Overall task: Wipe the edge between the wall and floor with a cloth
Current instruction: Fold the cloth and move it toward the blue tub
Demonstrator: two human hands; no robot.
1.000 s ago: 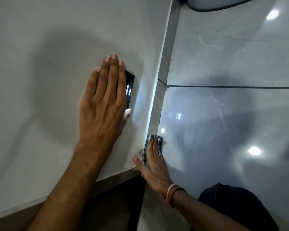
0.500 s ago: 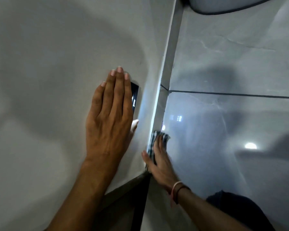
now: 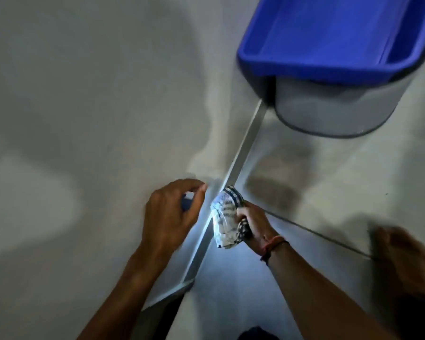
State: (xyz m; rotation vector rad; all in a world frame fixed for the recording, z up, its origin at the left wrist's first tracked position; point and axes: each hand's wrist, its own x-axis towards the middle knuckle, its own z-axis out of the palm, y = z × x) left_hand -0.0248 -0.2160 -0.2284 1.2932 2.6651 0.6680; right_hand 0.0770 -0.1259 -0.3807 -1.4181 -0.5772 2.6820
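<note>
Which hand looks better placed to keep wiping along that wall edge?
The right hand: it grips the checked cloth against the skirting edge. The left hand holds a small lit device instead.

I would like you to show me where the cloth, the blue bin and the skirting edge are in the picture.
cloth (image 3: 227,217): head view, on the lit checked fabric bunched in the right hand.
blue bin (image 3: 329,40): head view, on the inner blue wall.
skirting edge (image 3: 243,148): head view, on the pale strip between wall and floor.

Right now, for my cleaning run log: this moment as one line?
right hand: grips cloth at skirting | left hand: holds phone, lit | bin: ahead
</note>
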